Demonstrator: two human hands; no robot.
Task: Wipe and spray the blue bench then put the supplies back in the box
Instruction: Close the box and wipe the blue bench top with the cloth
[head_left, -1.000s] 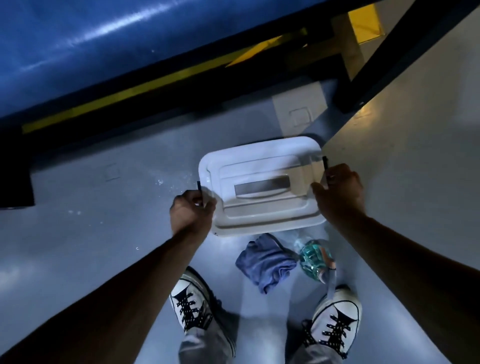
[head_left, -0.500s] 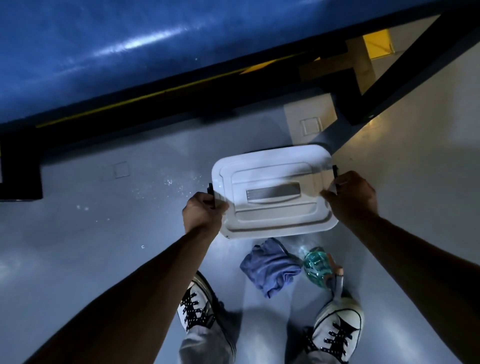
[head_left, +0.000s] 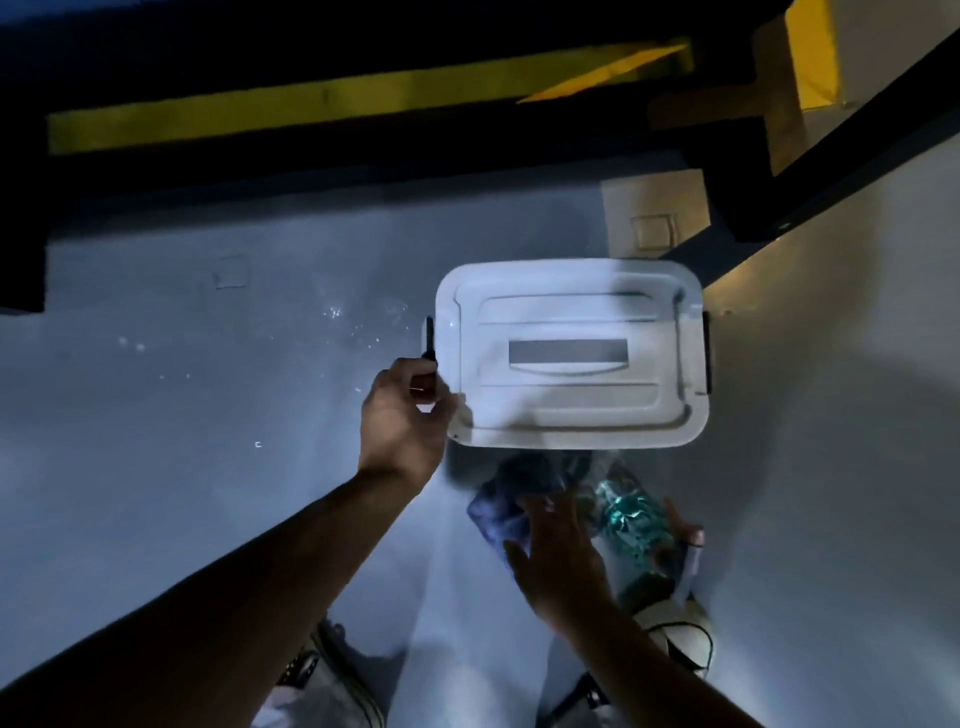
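Note:
A white lidded box (head_left: 571, 353) sits on the grey floor with black latches at both ends. My left hand (head_left: 405, 415) grips the box's near left corner beside the left latch. Just in front of the box lie a crumpled blue cloth (head_left: 506, 499) and a clear spray bottle with teal liquid (head_left: 631, 517). My right hand (head_left: 563, 561) hovers over the cloth and the bottle with its fingers spread, holding nothing. Only a dark blue sliver of the bench shows at the top left.
The bench's black frame with a yellow stripe (head_left: 311, 104) runs across the top. A black frame leg (head_left: 810, 182) slants down at the upper right, close to the box. My two shoes (head_left: 675, 649) are at the bottom edge.
My right hand has let go of the box's right end and moved back over the cloth and bottle. The view has tilted down, so the blue bench top has slid out of sight.

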